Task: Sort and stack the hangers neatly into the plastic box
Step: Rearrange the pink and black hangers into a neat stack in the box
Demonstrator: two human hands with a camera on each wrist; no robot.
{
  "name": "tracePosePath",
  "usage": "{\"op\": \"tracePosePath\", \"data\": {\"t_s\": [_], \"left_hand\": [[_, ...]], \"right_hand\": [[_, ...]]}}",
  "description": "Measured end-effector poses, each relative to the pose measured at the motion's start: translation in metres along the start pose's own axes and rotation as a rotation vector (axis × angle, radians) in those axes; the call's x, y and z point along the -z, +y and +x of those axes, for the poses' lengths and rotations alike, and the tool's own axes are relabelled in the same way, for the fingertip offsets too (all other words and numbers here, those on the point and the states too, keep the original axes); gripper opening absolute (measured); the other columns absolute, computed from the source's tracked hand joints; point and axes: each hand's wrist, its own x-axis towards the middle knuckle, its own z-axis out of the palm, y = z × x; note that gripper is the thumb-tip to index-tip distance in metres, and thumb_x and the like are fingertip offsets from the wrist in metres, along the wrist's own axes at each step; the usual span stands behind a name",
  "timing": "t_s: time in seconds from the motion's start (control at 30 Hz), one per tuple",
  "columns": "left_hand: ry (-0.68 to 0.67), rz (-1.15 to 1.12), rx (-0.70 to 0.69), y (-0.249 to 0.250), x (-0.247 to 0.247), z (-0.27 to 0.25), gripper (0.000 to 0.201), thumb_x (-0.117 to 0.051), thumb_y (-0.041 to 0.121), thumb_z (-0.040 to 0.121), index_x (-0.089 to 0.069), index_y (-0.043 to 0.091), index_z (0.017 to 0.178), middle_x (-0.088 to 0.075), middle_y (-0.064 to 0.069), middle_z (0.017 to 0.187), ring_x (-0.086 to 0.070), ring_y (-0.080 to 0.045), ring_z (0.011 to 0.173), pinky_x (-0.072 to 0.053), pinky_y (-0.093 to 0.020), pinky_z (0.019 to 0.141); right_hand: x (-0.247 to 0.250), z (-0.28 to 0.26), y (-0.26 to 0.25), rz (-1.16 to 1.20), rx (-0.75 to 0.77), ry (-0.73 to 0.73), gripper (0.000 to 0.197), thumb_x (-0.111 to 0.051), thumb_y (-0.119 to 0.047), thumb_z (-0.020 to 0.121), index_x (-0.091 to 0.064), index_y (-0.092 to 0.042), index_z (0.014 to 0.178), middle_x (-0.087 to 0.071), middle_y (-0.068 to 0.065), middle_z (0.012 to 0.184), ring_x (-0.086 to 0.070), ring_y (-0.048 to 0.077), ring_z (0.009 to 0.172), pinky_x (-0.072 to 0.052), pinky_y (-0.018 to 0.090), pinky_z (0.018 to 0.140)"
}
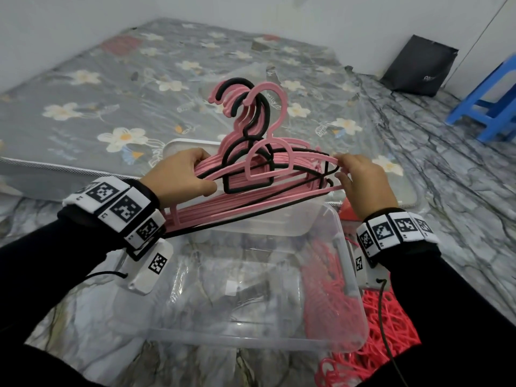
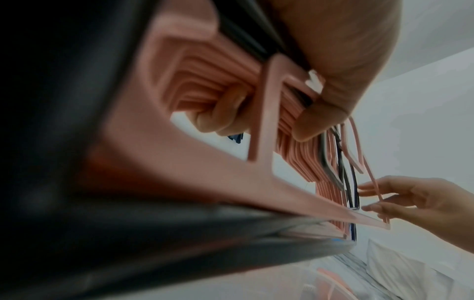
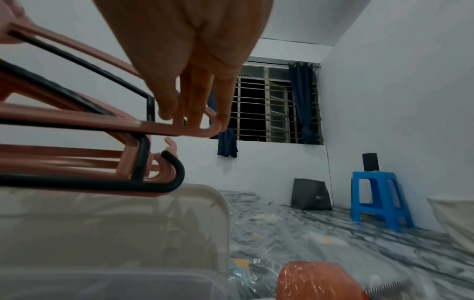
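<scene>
1. Two hands hold one bundle of pink and black hangers (image 1: 262, 174) above the far edge of the clear plastic box (image 1: 349, 275). My left hand (image 1: 181, 177) is clamped round the bundle's left shoulder, thumb under and fingers over. My right hand (image 1: 363, 182) touches the right ends with its fingertips (image 3: 195, 119), fingers near straight, pinching nothing firmly.
2. Condition of bundle: hooks fan apart at the top instead of nesting, and the black hangers sit mixed among the pink ones. Sorting is, in my judgement, not finished.
3. Risk: the right side is only steadied. If the left grip slackens or tilts, I expect the hangers to splay and slide out on the right, catching hooks on the box rim.
4. Risk: lowering the bundle with hooks fanned would likely snag on the red hangers (image 1: 324, 291) already lying along the box's right wall.
5. Surroundings: a loose heap of red hangers (image 1: 391, 325) lies on the floor just right of the box; a white lid (image 1: 192, 143) lies beyond it, by the floral mattress (image 1: 111, 93). A blue stool (image 1: 491, 107) and a dark bag (image 1: 418, 65) stand well apart.
6. Obstruction: nothing stands between bundle and box opening.
</scene>
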Motion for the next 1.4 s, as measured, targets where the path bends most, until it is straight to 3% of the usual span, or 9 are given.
{"op": "tracePosePath", "data": {"t_s": [0.23,0.33,0.43,0.67,0.87,1.0,1.1,1.23,1.4], "left_hand": [[-0.143,0.005,-0.031,0.012,-0.012,-0.004,0.033,-0.057,0.032,0.055,-0.053,0.026,0.087,-0.062,0.002,0.073,-0.06,-0.021,0.069,-0.047,-0.032,0.068],[-0.183,-0.006,-0.064,0.015,-0.018,-0.005,0.038,-0.058,0.03,0.055,-0.055,0.022,0.093,-0.062,0.002,0.076,-0.059,-0.018,0.068,-0.048,-0.031,0.068],[-0.189,0.094,-0.085,0.013,-0.02,-0.004,0.044,-0.054,0.034,0.055,-0.052,0.028,0.099,-0.058,0.009,0.079,-0.055,-0.006,0.069,-0.041,-0.023,0.061],[-0.178,0.254,-0.113,0.008,-0.021,0.002,0.044,-0.051,0.037,0.055,-0.05,0.03,0.099,-0.056,0.012,0.078,-0.054,-0.014,0.073,-0.035,-0.024,0.059],[-0.273,0.342,-0.093,-0.001,-0.027,0.004,0.033,-0.057,0.036,0.067,-0.047,0.028,0.098,-0.055,0.008,0.076,-0.054,-0.019,0.073,-0.034,-0.028,0.06],[-0.304,0.204,-0.043,-0.004,-0.033,0.006,0.023,-0.066,0.024,0.072,-0.046,0.031,0.08,-0.053,0.007,0.071,-0.05,-0.014,0.067,-0.034,-0.027,0.06],[-0.339,0.123,-0.042,0.002,-0.039,0.006,0.021,-0.058,0.029,0.062,-0.047,0.03,0.079,-0.052,0.005,0.07,-0.049,-0.013,0.066,-0.035,-0.026,0.059],[-0.31,0.269,-0.106,0.003,-0.043,0.012,0.024,-0.062,0.014,0.082,-0.046,0.03,0.09,-0.053,0.008,0.078,-0.055,-0.015,0.076,-0.034,-0.024,0.06],[-0.123,0.568,-0.278,0.016,-0.055,0.014,0.049,-0.053,0.018,0.084,-0.045,0.015,0.133,-0.058,-0.01,0.116,-0.056,-0.032,0.105,-0.047,-0.041,0.086]], "right_hand": [[-0.013,0.003,-0.036,-0.136,0.182,-0.214,0.078,-0.069,-0.025,0.08,-0.027,-0.015,0.146,-0.031,0.006,0.152,-0.022,0.02,0.144,-0.014,0.054,0.116],[-0.015,0.002,-0.036,-0.012,0.19,-0.196,0.072,-0.07,-0.009,0.076,-0.039,-0.014,0.141,-0.045,0.008,0.143,-0.038,0.025,0.135,-0.029,0.043,0.111],[-0.015,-0.002,-0.037,-0.098,0.199,-0.162,0.045,-0.056,-0.01,0.087,-0.05,-0.017,0.131,-0.061,0.006,0.125,-0.058,0.029,0.111,-0.047,0.039,0.088],[-0.024,-0.003,-0.044,-0.11,0.276,-0.264,0.05,-0.058,-0.012,0.085,-0.042,-0.012,0.133,-0.06,0.016,0.095,-0.058,0.036,0.084,-0.046,0.041,0.072],[-0.035,-0.013,-0.044,-0.066,0.289,-0.365,0.065,-0.068,-0.018,0.082,-0.032,-0.017,0.135,-0.061,0.012,0.097,-0.06,0.033,0.087,-0.046,0.036,0.07],[-0.036,-0.017,-0.045,0.075,0.267,-0.347,0.076,-0.077,-0.017,0.071,-0.033,-0.014,0.132,-0.061,0.01,0.112,-0.059,0.03,0.097,-0.047,0.036,0.076],[-0.036,-0.017,-0.042,-0.024,0.258,-0.287,0.043,-0.063,-0.004,0.08,-0.044,-0.007,0.117,-0.063,0.016,0.101,-0.06,0.036,0.089,-0.047,0.041,0.07],[-0.032,-0.016,-0.037,-0.188,0.223,-0.325,0.019,-0.047,0.004,0.084,-0.051,-0.003,0.101,-0.062,0.019,0.082,-0.06,0.038,0.078,-0.036,0.034,0.059],[-0.028,-0.014,-0.044,-0.169,0.212,-0.353,0.021,-0.047,0.003,0.084,-0.052,-0.005,0.103,-0.063,0.018,0.088,-0.059,0.036,0.083,-0.038,0.035,0.062]]}}
